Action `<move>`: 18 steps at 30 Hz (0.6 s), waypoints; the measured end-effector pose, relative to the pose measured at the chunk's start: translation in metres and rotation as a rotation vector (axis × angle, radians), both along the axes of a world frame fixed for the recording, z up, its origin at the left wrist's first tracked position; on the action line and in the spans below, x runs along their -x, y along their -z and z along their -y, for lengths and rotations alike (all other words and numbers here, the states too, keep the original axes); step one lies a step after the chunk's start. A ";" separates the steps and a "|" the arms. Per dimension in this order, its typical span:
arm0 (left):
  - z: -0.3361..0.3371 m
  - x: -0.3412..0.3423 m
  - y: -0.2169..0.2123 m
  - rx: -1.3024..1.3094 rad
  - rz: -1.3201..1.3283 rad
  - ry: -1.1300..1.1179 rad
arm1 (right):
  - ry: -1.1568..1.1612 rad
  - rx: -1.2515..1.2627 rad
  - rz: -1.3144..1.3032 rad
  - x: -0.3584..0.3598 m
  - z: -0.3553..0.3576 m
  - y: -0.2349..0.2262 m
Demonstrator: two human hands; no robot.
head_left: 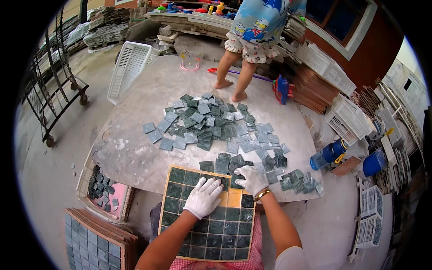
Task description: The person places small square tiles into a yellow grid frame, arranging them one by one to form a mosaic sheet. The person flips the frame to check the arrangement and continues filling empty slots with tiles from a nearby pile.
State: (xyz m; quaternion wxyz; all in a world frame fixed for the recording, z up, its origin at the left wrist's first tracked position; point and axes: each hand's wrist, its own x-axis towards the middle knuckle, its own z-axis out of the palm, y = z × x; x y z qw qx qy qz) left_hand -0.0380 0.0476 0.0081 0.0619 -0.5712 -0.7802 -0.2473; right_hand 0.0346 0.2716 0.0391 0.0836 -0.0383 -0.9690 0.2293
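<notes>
A shallow yellow frame (233, 199) lies tilted across my lap against the table edge, filled with rows of square dark green stone tiles (176, 174). A few cells near its upper right show bare yellow backing. My left hand (203, 198), in a white glove, rests on the tiles with its fingers stretched out. At the frame's upper right corner, my gloved right hand (253, 181) has its fingers curled on a dark green tile (236, 182). Just beyond the frame, more loose tiles (206, 166) lie on the table.
A big heap of grey-green tiles (198, 118) covers the middle of the pale table (121, 135). A barefoot person (243, 74) stands on its far side beside toys. A blue bottle (328, 154) stands at the right. Stacked tiled panels (92, 243) and a tile crate (83, 180) are at lower left.
</notes>
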 end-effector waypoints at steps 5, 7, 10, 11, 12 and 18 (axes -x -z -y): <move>-0.001 0.000 0.002 -0.016 -0.013 -0.006 | 0.073 -0.032 -0.025 -0.019 0.017 0.009; -0.002 -0.001 -0.001 -0.009 -0.004 -0.002 | 0.097 -0.040 -0.034 -0.025 0.020 0.008; 0.000 -0.001 0.002 -0.025 -0.006 -0.016 | 0.134 0.068 0.015 -0.021 0.012 -0.003; 0.001 -0.001 0.002 -0.019 0.001 -0.014 | 0.194 0.140 0.030 -0.017 0.006 -0.016; 0.001 0.000 0.002 -0.014 0.008 -0.014 | 0.251 0.213 0.046 -0.013 0.000 -0.023; -0.002 0.001 -0.004 0.028 0.010 0.001 | 0.171 0.166 0.040 0.027 -0.014 -0.019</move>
